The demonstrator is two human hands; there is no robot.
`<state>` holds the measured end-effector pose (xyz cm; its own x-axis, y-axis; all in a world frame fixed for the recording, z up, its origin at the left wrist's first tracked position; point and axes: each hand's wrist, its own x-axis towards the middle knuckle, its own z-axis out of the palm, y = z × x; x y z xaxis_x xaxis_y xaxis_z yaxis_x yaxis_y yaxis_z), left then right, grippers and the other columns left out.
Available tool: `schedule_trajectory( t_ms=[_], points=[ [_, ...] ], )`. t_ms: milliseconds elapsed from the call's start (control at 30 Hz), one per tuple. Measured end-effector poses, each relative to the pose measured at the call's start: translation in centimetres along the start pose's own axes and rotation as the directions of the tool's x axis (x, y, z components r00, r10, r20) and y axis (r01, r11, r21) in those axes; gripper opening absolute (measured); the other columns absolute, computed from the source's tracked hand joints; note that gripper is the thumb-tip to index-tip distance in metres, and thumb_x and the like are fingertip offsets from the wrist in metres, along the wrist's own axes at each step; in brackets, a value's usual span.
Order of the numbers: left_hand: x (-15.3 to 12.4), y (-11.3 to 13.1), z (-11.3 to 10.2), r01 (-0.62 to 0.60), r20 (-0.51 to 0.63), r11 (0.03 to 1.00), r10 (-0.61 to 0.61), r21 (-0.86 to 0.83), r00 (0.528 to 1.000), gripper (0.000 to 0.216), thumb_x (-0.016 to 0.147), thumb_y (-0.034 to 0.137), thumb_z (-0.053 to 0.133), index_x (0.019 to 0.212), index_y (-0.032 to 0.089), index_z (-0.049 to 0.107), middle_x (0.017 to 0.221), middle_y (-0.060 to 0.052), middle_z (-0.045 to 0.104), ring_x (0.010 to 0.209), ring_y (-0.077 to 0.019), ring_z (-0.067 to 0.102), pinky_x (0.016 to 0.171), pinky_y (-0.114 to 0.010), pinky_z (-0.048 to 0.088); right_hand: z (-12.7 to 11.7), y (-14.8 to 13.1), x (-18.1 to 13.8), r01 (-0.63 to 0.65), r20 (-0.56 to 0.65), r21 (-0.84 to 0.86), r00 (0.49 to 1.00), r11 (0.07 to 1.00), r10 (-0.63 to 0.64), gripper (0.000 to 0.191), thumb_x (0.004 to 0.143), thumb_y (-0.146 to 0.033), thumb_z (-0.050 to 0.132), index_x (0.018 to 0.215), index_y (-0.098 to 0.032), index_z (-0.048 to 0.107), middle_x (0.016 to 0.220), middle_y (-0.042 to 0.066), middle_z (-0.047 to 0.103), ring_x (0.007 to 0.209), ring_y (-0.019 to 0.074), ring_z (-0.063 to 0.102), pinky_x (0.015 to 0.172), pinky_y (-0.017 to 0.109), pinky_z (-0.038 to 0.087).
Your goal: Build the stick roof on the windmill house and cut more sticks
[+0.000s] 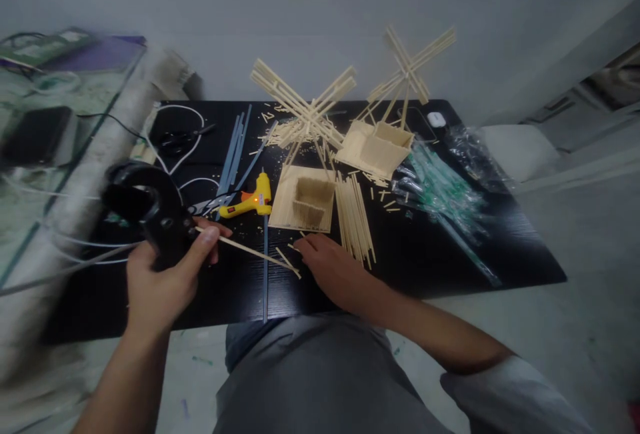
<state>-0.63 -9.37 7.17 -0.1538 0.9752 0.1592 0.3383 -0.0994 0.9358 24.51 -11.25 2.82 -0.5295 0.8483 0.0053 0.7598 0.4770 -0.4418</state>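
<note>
My left hand [165, 281] is closed around a bulky black curved tool [167, 221] whose exact kind I cannot make out. Between its thumb and forefinger it also pinches a thin wooden stick [250, 249] that slants down to the right over the black table. Low over the tabletop, my right hand [335, 264] has its fingers bent together beside short stick pieces [286, 257]; its fingertips are partly hidden. Just beyond it stands a wooden stick windmill model [300, 204] with crossed blades and a square base. A bundle of long wooden sticks [354, 214] lies to its right.
A yellow glue gun [250, 199] with a lit orange light lies left of the model. Blue-grey strips [235, 147] lie behind it. A second windmill model [380, 144] stands at the back right, near green plastic packaging [443, 181]. White cables [197, 114] loop at the left.
</note>
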Motion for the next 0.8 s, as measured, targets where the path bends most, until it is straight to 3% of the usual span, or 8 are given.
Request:
schedule_trajectory(
  t_ms=[167,233,367,500,700,800],
  points=[
    [0.5,0.4,0.3,-0.075,-0.006,0.982,0.077,0.176,0.997,0.02,0.087,0.039,0.078,0.08,0.021,0.074,0.073,0.0,0.07,0.066,-0.0156,0.064,0.065,-0.031,0.051,-0.4,-0.9,0.3,0.032,0.073,-0.16,0.997,0.987,-0.021,0.036,0.088,0.01,0.047,0.111,-0.011,0.064,0.109,0.015,0.068,0.102,0.0268,0.065,0.096,0.041,0.056],
    [0.7,0.5,0.6,-0.115,-0.006,0.973,0.118,0.2,0.993,0.021,0.085,0.039,0.08,0.079,0.019,0.075,0.071,0.001,0.07,0.064,-0.0144,0.063,0.063,-0.029,0.051,-0.5,-0.7,0.3,0.053,0.05,-0.159,0.998,0.986,-0.046,0.038,0.087,0.01,0.044,0.114,-0.008,0.064,0.112,0.018,0.067,0.107,0.0298,0.063,0.1,0.046,0.054],
    [1.1,1.0,1.5,-0.156,0.018,0.974,0.155,0.164,0.988,0.018,0.085,0.037,0.08,0.086,0.019,0.076,0.076,0.002,0.072,0.068,-0.0134,0.067,0.07,-0.026,0.054,-1.1,0.6,0.7,0.02,-0.113,0.112,0.994,0.993,-0.007,0.038,0.096,0.006,0.041,0.121,-0.009,0.065,0.115,0.016,0.065,0.11,0.026,0.062,0.102,0.043,0.054],
    [1.7,1.8,2.9,-0.206,0.07,0.969,0.198,0.138,0.978,0.018,0.09,0.038,0.076,0.096,0.021,0.076,0.087,0.002,0.077,0.079,-0.015,0.072,0.081,-0.026,0.057,-1.7,1.7,1.4,0.065,-0.211,0.45,0.977,0.891,0.035,0.015,0.104,-0.012,0.055,0.106,-0.017,0.069,0.11,0.009,0.069,0.102,0.0191,0.067,0.094,0.034,0.055],
    [2.5,2.7,4.8,-0.41,0.238,0.887,0.36,0.212,0.902,0.02,0.095,0.04,0.07,0.097,0.021,0.076,0.084,0.003,0.077,0.072,-0.0142,0.071,0.07,-0.024,0.055,-0.5,1.7,1.9,-0.012,-0.183,0.681,0.965,0.732,0.186,0.007,0.095,-0.015,0.071,0.099,-0.02,0.074,0.095,0.002,0.08,0.086,0.017,0.074,0.081,0.028,0.055],
    [2.4,3.0,5.2,-0.474,0.29,0.846,0.403,0.245,0.868,0.02,0.094,0.039,0.071,0.095,0.02,0.076,0.079,0.002,0.076,0.069,-0.0147,0.071,0.065,-0.024,0.052,0.1,1.6,1.8,-0.02,-0.165,0.7,0.968,0.714,0.189,0.005,0.093,-0.018,0.074,0.096,-0.021,0.077,0.093,0.001,0.082,0.083,0.0175,0.076,0.079,0.027,0.055]
  ],
)
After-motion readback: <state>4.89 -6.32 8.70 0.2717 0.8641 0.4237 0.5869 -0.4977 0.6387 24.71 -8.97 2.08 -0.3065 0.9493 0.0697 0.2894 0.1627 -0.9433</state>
